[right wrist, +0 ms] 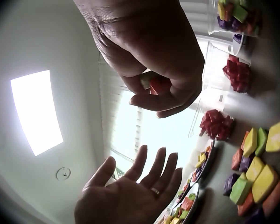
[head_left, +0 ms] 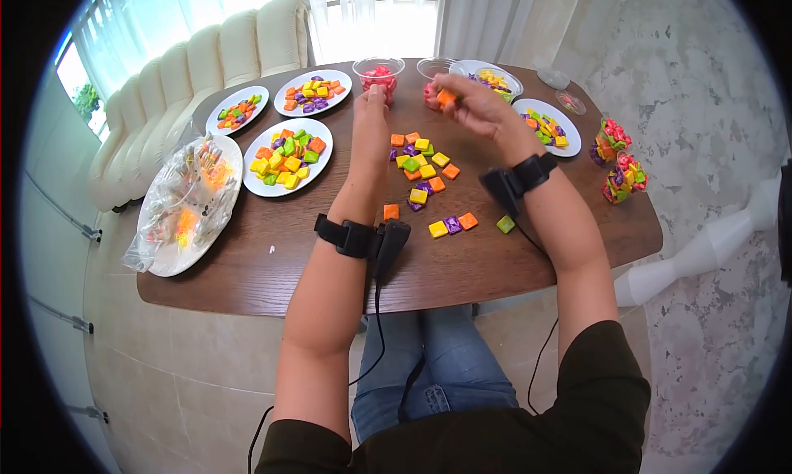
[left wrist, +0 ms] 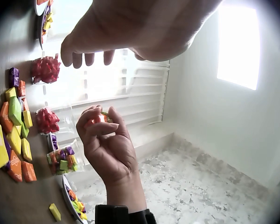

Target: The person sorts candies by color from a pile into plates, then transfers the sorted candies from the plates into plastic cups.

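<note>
My right hand is raised over the far side of the table, its curled fingers holding several wrapped candies; an orange candy shows between them. The left hand is up beside a clear cup of red candies; in the right wrist view this left hand has its fingers spread and nothing in the palm. Just behind the right hand stands a second clear cup with red candies, partly hidden in the head view. Yellow, orange, purple and green candies lie loose between the forearms.
White plates of mixed candies stand at left and right. A platter holds a plastic bag. Filled cups stand near the right edge; another mixed cup is behind the right hand. Cables hang from both wrists.
</note>
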`<control>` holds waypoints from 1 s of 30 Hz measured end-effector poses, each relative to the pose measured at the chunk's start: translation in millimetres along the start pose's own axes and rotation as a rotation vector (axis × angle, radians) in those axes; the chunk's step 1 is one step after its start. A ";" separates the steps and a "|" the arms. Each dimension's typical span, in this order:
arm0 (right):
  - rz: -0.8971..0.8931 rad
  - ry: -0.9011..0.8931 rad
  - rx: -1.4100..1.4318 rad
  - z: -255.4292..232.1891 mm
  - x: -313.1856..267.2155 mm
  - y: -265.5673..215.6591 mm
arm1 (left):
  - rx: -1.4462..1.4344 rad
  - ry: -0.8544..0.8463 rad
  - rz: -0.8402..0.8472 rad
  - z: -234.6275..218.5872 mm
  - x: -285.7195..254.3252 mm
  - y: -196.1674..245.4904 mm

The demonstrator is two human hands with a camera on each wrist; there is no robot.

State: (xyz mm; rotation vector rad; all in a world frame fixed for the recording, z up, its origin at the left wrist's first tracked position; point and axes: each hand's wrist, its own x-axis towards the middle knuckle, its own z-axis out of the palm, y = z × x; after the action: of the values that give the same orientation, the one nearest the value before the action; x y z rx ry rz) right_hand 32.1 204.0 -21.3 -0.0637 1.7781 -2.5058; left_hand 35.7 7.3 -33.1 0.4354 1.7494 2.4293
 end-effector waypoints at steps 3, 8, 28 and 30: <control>-0.132 0.173 -0.399 -16.9 33.9 -25.8 | -0.099 0.137 -0.062 -5.6 4.8 -3.9; -0.128 0.348 -1.283 -35.4 84.0 -49.9 | -0.139 0.231 -0.090 -14.2 11.3 -9.1; -0.262 -0.297 -1.615 38.5 43.6 6.8 | -0.324 0.309 -0.137 -30.0 25.0 -20.5; -0.196 -0.485 -1.665 47.7 32.3 30.9 | -0.344 0.322 -0.161 -31.7 28.1 -23.5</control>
State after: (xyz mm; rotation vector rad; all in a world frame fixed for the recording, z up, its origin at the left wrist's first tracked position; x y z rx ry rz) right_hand 4.4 146.4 -35.0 -0.7921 2.9004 -0.3026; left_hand -2.2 -6.5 -59.9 -0.1349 1.3489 2.7170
